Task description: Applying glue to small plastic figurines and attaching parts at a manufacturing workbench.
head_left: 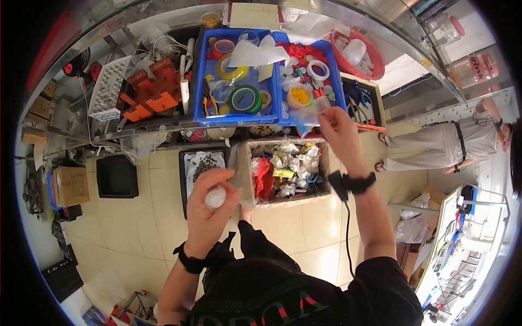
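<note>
The fingers of the left hand (202, 218) curl around a white round piece (215, 197), holding it near the thumb. The fingers of the right hand (343, 138) draw close together at a clear bag (309, 118); blur keeps me from telling whether they pinch it. This bag hangs at the front edge of the right blue tray (338, 103).

At the left hand's 2 o'clock, a box (291, 202) of crumpled wrappers (296, 163) and a red bag (265, 176) sits between the hands and lower than they are. At its 12 o'clock is a black tray (183, 200) with dark bits (205, 162) on a pale liner; farther off, toward 10 o'clock, another black bin (117, 176) stands on the floor (147, 217).

From the right hand, the right blue tray lies at 11 o'clock, with yellow bits (299, 96) in a cup and red pieces (296, 51). The red basket (375, 68) is at 12 o'clock. A person (446, 142) stands at 3 o'clock.
</note>
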Action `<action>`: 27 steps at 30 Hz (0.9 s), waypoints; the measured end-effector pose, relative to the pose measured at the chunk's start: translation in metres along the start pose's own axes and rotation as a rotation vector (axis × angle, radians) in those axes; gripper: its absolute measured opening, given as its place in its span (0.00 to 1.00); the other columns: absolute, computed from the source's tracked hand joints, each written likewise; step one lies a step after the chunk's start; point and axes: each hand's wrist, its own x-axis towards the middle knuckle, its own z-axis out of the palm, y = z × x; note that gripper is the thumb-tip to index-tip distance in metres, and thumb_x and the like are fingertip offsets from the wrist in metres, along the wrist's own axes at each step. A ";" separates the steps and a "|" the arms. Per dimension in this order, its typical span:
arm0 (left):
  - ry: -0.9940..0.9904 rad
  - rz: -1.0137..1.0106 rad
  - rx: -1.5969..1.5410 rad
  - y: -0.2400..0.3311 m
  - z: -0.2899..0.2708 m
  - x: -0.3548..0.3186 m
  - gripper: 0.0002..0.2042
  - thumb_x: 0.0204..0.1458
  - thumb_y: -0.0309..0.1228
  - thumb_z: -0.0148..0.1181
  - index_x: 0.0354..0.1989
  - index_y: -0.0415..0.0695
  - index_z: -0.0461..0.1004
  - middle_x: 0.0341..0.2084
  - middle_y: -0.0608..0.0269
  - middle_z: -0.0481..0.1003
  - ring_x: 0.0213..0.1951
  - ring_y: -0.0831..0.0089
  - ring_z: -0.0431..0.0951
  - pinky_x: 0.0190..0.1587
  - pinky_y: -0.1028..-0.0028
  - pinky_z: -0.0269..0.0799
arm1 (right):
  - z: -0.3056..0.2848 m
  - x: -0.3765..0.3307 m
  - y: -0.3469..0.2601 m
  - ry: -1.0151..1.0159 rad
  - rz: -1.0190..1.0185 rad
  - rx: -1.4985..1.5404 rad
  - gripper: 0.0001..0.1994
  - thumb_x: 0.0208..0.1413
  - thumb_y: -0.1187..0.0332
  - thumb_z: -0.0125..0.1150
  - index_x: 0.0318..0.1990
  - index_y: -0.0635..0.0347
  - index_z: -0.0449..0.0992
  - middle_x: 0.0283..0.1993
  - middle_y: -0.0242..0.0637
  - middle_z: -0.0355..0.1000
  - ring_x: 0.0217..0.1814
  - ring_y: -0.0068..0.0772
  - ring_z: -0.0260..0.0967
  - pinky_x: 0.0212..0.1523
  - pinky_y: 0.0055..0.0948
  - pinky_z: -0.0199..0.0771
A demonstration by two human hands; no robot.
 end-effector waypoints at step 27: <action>0.107 -0.163 -0.151 0.052 -0.118 -0.150 0.09 0.52 0.20 0.59 0.41 0.42 0.70 0.36 0.68 0.72 0.38 0.82 0.70 0.43 0.79 0.66 | 0.065 -0.135 -0.249 -0.589 -0.525 0.175 0.16 0.49 0.81 0.60 0.45 0.52 0.80 0.37 0.35 0.68 0.36 0.30 0.68 0.37 0.25 0.70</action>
